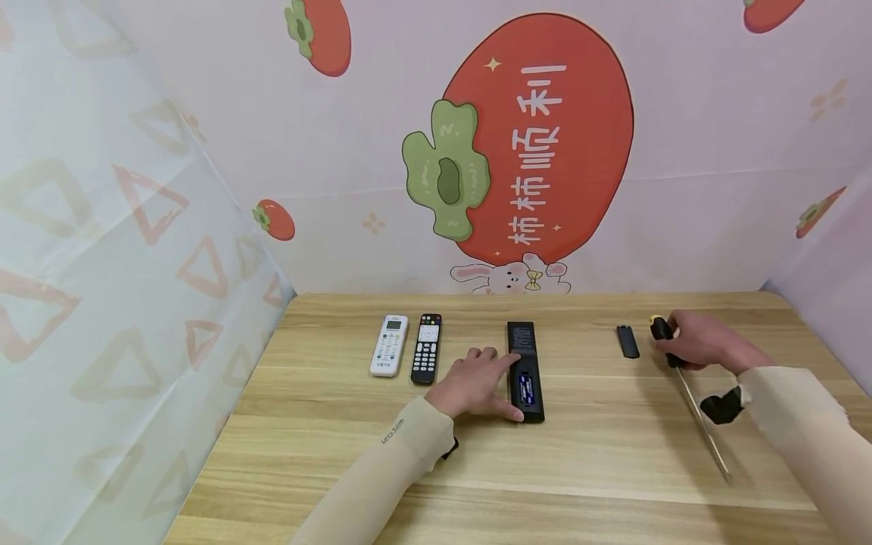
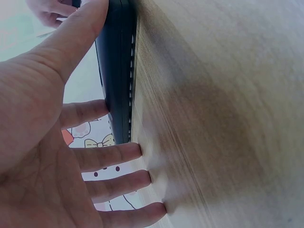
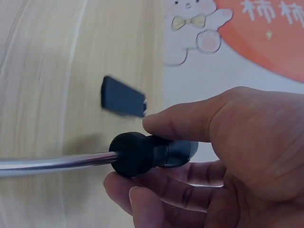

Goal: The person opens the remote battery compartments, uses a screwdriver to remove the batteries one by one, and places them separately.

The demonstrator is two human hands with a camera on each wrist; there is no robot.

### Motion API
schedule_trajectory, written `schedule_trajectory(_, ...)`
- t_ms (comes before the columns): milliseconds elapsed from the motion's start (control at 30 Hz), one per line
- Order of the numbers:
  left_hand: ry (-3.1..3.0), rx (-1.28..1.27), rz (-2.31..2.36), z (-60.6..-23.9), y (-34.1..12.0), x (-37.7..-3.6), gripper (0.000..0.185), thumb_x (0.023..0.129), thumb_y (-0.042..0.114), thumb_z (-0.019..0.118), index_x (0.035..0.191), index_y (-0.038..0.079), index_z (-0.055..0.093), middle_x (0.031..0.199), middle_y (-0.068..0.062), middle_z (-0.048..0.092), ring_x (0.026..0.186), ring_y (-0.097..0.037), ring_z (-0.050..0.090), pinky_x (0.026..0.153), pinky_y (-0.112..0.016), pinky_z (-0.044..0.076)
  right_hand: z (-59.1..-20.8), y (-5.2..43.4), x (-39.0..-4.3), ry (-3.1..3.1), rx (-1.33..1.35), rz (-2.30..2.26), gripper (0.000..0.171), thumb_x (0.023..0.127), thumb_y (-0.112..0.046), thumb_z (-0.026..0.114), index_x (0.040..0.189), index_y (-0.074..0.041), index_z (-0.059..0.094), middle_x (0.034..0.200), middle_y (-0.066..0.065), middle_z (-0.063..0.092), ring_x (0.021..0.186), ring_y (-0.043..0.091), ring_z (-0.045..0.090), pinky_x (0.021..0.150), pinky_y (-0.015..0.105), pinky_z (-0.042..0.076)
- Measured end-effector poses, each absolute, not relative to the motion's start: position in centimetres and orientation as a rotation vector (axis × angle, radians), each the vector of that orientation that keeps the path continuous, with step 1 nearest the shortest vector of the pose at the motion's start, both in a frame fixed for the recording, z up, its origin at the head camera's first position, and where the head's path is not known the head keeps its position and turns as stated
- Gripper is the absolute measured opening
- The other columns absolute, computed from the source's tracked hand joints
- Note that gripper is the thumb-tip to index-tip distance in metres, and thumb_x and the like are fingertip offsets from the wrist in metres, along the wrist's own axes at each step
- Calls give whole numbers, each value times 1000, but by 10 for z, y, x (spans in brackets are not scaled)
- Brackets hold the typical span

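Note:
A black remote control (image 1: 521, 339) lies face down on the table, its back bay uncovered and showing blue batteries (image 1: 526, 390). My left hand (image 1: 473, 384) reaches it from the left; the thumb touches its near end and the index finger its middle. In the left wrist view the other fingers (image 2: 118, 184) are stretched out beside it, fingertips at the tabletop. At the right, my right hand (image 1: 705, 341) grips a screwdriver (image 3: 130, 154) by its black handle, the long metal shaft slanting toward the near right. Left of that hand lies a small black battery cover (image 1: 627, 342).
A white remote control (image 1: 390, 346) and a black remote with pale buttons (image 1: 426, 350) lie side by side at the left of the wooden table (image 1: 327, 462). Printed cloth walls (image 1: 354, 151) stand behind the table and at both sides.

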State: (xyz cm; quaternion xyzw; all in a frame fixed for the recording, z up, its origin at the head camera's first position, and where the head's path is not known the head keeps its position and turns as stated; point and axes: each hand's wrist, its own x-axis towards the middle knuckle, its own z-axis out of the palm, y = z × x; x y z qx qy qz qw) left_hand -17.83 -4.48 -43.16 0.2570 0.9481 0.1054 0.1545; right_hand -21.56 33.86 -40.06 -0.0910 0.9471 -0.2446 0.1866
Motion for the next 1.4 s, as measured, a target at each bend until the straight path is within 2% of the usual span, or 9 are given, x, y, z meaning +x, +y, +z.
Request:
schedule_trajectory(100,2720,736,294,-432,-44,-178,99,78,66,78,159,28,36,152,-11,45,136,-33,42,104,-54,42,-394,331,-213,2675,-274,-669,41,100,-25,61,108,13,49,65,5,61,53,17,58,53,35,48)
schedule_trajectory(367,2731,744,279,-433,-44,-178,99,77,67,78,158,27,37,150,-10,46,135,-33,43,104,-54,43,-381,312,-210,2740,-341,-657,39,100,-27,61,109,9,51,66,4,61,55,18,59,54,35,45)
schedule_trajectory(667,2736,746,287,-433,-45,-178,99,76,67,78,158,27,37,149,-9,47,135,-33,43,104,-54,43,-367,292,-211,2771,-337,-718,50,99,-32,64,120,11,47,79,6,65,63,21,63,57,36,50)
schedule_trajectory(967,2745,741,275,-434,-44,-178,100,76,68,78,158,28,37,149,-9,47,134,-32,44,104,-53,43,-362,280,-210,2811,-327,-844,47,98,-30,67,119,7,47,79,7,63,62,18,63,57,36,52)
schedule_trajectory(1200,2739,724,281,-434,-43,-178,99,76,67,78,158,28,37,149,-9,47,135,-31,43,106,-54,41,-354,270,-208,2800,-291,-1006,50,97,-29,69,121,8,45,89,14,62,66,20,66,62,39,57)
schedule_trajectory(1400,2730,716,279,-434,-42,-178,99,77,67,78,158,29,36,150,-9,46,136,-32,42,107,-54,40,-350,261,-207,2791,-258,-1100,55,98,-33,69,125,8,43,96,17,59,69,20,67,62,35,58)
